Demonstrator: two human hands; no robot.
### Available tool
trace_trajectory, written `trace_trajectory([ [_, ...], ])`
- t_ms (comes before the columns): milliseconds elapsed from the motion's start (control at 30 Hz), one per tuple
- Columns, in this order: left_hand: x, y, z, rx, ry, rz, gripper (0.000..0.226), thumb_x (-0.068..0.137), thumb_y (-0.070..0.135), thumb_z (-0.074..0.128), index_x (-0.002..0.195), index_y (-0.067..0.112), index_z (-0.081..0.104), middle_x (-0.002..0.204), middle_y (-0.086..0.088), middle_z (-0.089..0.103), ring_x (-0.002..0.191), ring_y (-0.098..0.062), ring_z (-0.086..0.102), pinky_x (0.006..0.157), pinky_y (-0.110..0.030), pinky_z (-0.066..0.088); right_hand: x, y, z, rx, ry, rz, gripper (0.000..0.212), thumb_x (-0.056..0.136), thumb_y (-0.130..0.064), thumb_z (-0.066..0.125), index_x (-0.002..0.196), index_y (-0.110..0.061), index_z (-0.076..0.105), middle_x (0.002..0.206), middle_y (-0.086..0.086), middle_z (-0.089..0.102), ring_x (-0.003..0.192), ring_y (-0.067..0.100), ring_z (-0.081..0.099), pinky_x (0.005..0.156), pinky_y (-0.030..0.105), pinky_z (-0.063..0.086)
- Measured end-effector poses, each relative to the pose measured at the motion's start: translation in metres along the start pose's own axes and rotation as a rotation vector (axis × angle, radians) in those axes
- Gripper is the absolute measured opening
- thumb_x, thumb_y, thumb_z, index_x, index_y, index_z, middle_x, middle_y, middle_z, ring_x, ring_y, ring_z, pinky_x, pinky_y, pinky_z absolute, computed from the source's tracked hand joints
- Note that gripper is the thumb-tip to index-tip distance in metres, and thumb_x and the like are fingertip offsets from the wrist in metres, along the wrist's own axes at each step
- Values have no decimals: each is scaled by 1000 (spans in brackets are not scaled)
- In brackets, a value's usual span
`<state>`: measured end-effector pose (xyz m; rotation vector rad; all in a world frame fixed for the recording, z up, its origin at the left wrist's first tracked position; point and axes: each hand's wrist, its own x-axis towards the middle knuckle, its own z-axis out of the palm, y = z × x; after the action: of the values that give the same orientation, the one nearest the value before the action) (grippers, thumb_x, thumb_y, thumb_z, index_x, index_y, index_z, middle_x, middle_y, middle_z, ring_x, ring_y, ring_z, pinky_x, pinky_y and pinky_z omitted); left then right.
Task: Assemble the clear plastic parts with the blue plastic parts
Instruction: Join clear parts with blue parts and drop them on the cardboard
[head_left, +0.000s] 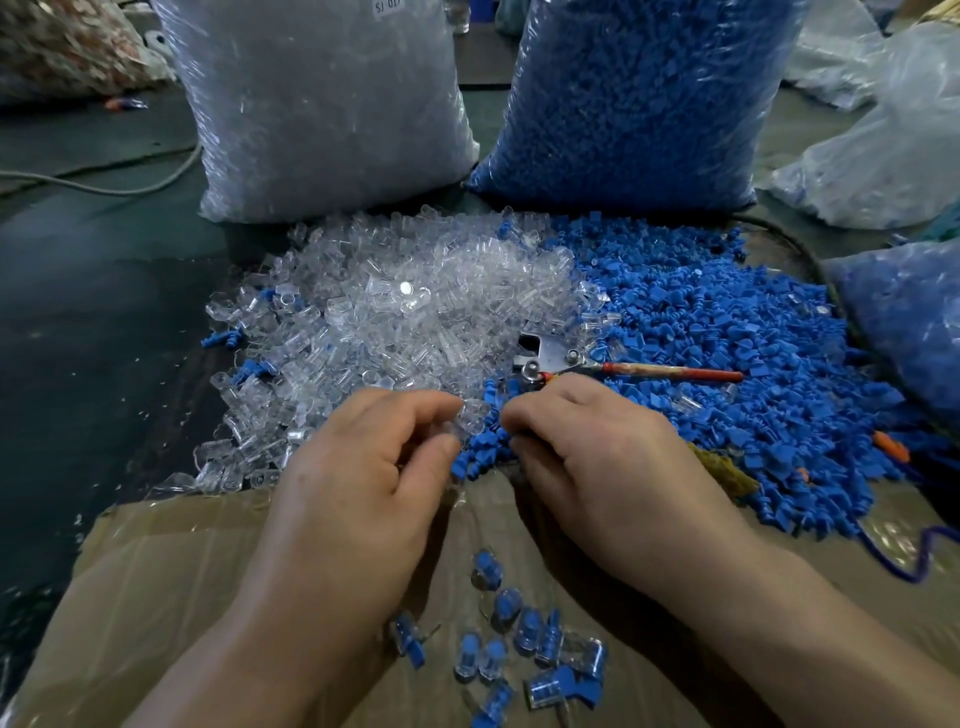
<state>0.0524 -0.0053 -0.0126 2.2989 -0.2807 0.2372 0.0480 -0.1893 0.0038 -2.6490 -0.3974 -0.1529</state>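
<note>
A heap of clear plastic parts lies ahead on the left, and a heap of blue plastic parts on the right. My left hand pinches a clear part between thumb and fingers. My right hand has its fingers curled at the edge of the blue heap, pinching a small blue part close to the clear one. Several assembled clear-and-blue pieces lie on the brown cardboard between my forearms.
A large bag of clear parts and a large bag of blue parts stand behind the heaps. Pliers with red handles lie on the heaps just beyond my right hand. More bags sit at the right. A dark floor lies to the left.
</note>
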Motion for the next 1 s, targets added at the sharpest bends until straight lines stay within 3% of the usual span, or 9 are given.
trace_trajectory([
  [100,1,-4,4,-273,23,-80,26,90,31,61,108,50,67,97,26,69,86,6,68,64,-13,55,-3,5,-6,239,115,131,23,91,-41,44,108,-40,58,93,-17,58,85,0,56,73,24,51],
  [167,2,-3,4,-486,-22,-174,35,91,20,66,107,52,68,93,15,75,82,-6,74,67,-20,60,-7,8,-10,518,123,227,17,92,-38,50,105,-42,60,87,-14,66,80,1,64,66,25,56],
  [300,-1,1,2,-564,-117,-199,34,69,40,69,102,48,71,88,8,76,78,-12,75,65,-23,60,-12,1,-16,901,3,267,18,98,-24,55,97,-37,67,70,2,69,65,15,69,58,28,57],
  [367,-3,3,3,-496,-140,-164,34,68,42,71,102,49,69,89,10,75,79,-10,74,67,-26,60,-13,-3,-13,899,-26,229,15,96,-25,57,96,-35,67,66,3,69,59,14,67,55,25,55],
  [433,-4,5,5,-424,-131,-125,38,75,28,78,102,51,65,90,12,74,79,-8,72,67,-25,60,-14,-5,-10,788,-8,169,12,96,-27,59,97,-36,66,66,-4,68,57,8,65,54,21,53],
  [567,-5,10,4,-247,-87,-41,40,73,32,72,107,51,60,95,22,69,82,1,69,66,-22,59,-13,-9,-7,533,26,53,15,88,-35,59,101,-42,61,81,-26,63,77,-1,63,65,13,47],
  [767,-3,12,3,0,-48,143,38,76,31,70,111,43,60,98,24,58,95,10,56,81,-2,41,-17,-11,-7,530,92,71,17,90,-32,66,103,-40,57,84,-17,66,75,6,66,63,32,55],
  [900,-3,10,3,29,-22,173,34,82,33,70,115,38,62,96,25,58,97,12,54,83,1,37,-16,-11,-7,508,124,83,18,86,-36,65,100,-40,55,84,-17,65,72,4,65,60,25,52],
  [1000,-2,11,3,79,-52,239,32,82,26,69,110,38,61,94,22,56,93,11,53,79,0,37,-15,-11,-6,446,71,61,20,86,-34,66,100,-42,55,92,-24,63,81,-2,63,70,20,49],
])
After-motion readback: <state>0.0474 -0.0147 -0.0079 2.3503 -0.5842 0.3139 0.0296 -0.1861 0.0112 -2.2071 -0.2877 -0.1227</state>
